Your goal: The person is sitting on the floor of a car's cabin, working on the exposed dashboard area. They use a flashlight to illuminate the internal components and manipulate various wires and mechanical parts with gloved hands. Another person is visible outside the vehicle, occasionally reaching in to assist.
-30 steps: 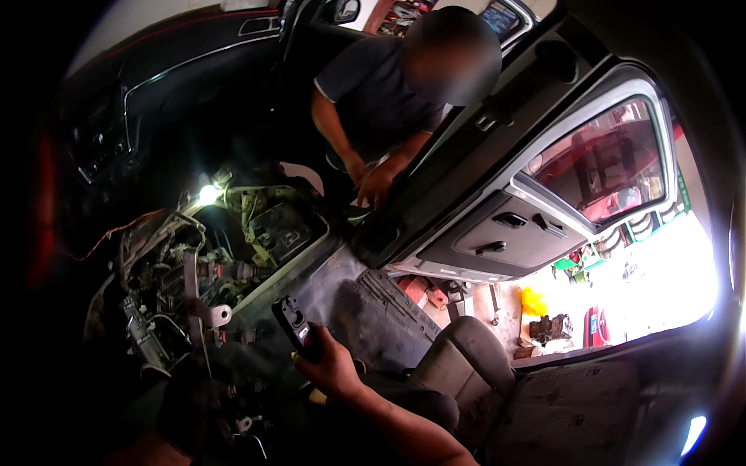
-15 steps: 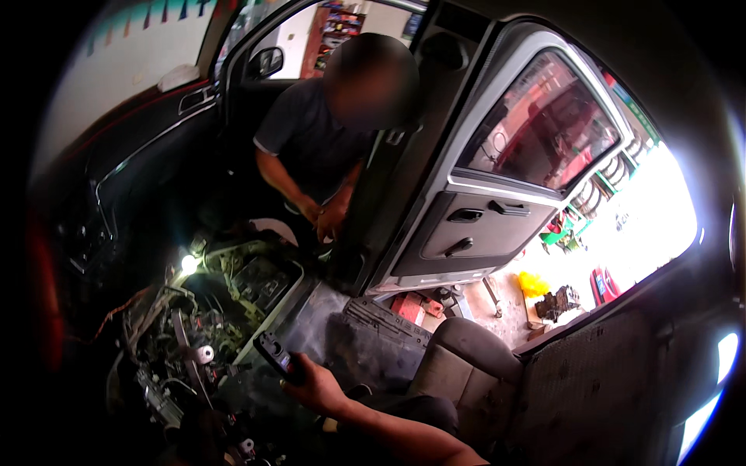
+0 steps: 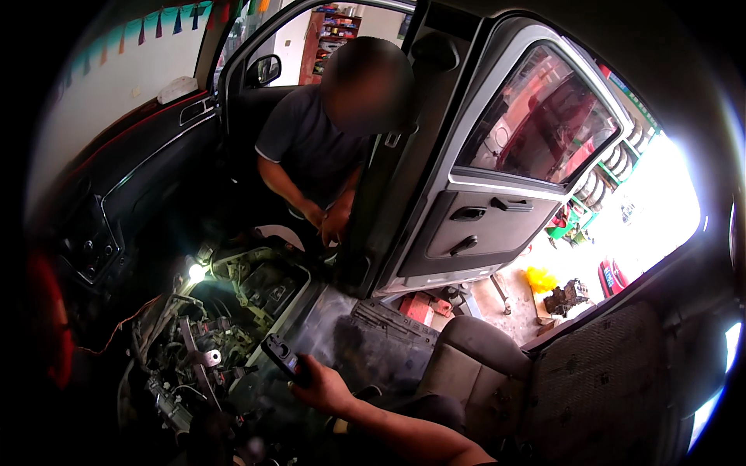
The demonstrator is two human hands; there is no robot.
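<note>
Device (image 3: 280, 355), black and elongated, lies in the right hand (image 3: 325, 388), whose fingers are curled around its lower end; its long axis slants up and leftward from the grip, the far tip pointing toward the exposed engine compartment (image 3: 280, 325), which lies to the left of that hand; a bright lamp (image 3: 197, 272) glares at the compartment's far side; the left hand is not visible, so I cannot tell its state; darkness swallows the lower left, and whatever the co-worker's hands (image 3: 332, 224) hold is hard to make out
</note>
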